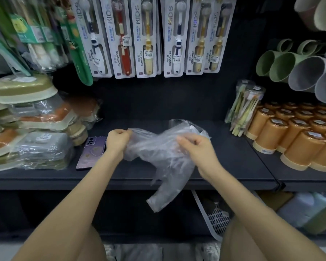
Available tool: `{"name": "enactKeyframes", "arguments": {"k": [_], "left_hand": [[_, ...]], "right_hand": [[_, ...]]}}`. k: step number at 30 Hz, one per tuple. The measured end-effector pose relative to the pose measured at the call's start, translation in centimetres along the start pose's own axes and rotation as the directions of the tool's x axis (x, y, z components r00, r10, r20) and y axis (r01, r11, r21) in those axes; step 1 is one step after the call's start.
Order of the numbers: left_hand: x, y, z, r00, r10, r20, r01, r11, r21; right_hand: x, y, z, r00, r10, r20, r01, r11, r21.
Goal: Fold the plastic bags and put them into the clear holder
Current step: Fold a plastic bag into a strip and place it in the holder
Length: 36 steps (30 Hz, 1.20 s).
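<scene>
While the plastic bag (158,147) is unfolded and crumpled, it hangs in the air between both hands, just above the near part of the dark shelf (233,159).

Left hand (118,141): grip closed, fingers curled, pinching the bag's left end. Right hand (197,146): grip closed too, thumb and fingers pinching the film at the bag's upper right. The bag's long axis, as stretched, runs roughly left to right between the two grips. A loose tail droops from the middle toward the near side, past the shelf's front edge.

Clear holder (179,122): stands on the shelf directly beyond the bag, on the far side and slightly right of centre. Its rim shows above the film; its lower part is hidden by the bag. Contents: cannot tell. The right hand is nearer to the holder; the left hand is well apart from it.

Judgement: folding of this bag is not yet begun. The film needs flattening, then folding along the left-right axis, then a short move to the far side and a little right to reach the holder. The hanging tail may catch on the shelf edge.

Surroundings: purple phone (91,151) flat on the shelf just left of the left hand. Wrapped soap boxes (43,147) are stacked at left and orange cups (290,140) stand at right. Toothbrush packs (145,38) hang above; white basket (213,221) sits below right.
</scene>
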State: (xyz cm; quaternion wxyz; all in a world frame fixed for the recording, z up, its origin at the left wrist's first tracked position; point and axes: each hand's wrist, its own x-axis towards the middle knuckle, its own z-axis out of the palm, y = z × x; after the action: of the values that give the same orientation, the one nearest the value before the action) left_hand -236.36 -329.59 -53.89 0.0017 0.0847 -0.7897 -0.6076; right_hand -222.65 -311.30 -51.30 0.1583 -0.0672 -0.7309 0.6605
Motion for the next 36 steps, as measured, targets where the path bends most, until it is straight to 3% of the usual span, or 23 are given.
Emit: {"name": "enactKeyframes", "arguments": {"k": [2,5,8,11,13,15,19,28,32,36], "left_hand": [[0.1,0.0,-1.1,0.99,-0.068,0.124,0.066,0.998,0.022],[-0.9,1.2,-2.6,0.966,-0.079,0.247,0.066,0.996,0.058],[-2.5,2.8,-3.3,0.955,0.191,0.225,-0.186,0.982,-0.045],[-5.7,5.1,-2.2,0.793,0.36,0.491,-0.359,0.928,-0.1],[-7.1,5.6,-0.9,0.75,0.378,0.543,-0.424,0.905,-0.045],[-7.0,5.4,-0.2,0.786,0.406,0.467,-0.443,0.896,-0.034],[-5.0,3.8,-0.6,0.866,0.348,0.358,-0.313,0.937,-0.153],[-0.8,1.7,-0.1,0.934,0.193,0.3,-0.146,0.974,-0.172],[0.9,1.4,-0.2,0.957,0.115,0.266,-0.069,0.982,-0.176],[1.8,1.2,0.1,0.961,0.078,0.264,-0.021,0.976,-0.215]], "right_hand": [[0.9,-0.2,-1.3,0.998,0.062,-0.02,-0.061,0.997,0.055],[1.8,-0.6,-2.5,0.997,0.079,0.007,-0.08,0.997,0.0],[2.3,-1.7,-2.5,0.993,0.08,0.091,-0.073,0.994,-0.076],[2.9,-2.8,-1.4,0.975,0.04,0.221,-0.009,0.991,-0.136],[3.2,-3.3,-0.7,0.957,0.041,0.287,0.01,0.985,-0.172],[3.9,-3.2,-0.8,0.949,0.071,0.307,-0.021,0.986,-0.164],[5.1,-1.7,-2.3,0.932,0.143,0.334,-0.125,0.989,-0.077],[7.5,4.0,-0.9,0.925,0.258,0.277,-0.212,0.959,-0.186],[9.2,6.0,-0.6,0.929,0.328,0.171,-0.275,0.922,-0.274],[10.3,5.7,-0.6,0.938,0.312,0.152,-0.27,0.931,-0.245]]}}
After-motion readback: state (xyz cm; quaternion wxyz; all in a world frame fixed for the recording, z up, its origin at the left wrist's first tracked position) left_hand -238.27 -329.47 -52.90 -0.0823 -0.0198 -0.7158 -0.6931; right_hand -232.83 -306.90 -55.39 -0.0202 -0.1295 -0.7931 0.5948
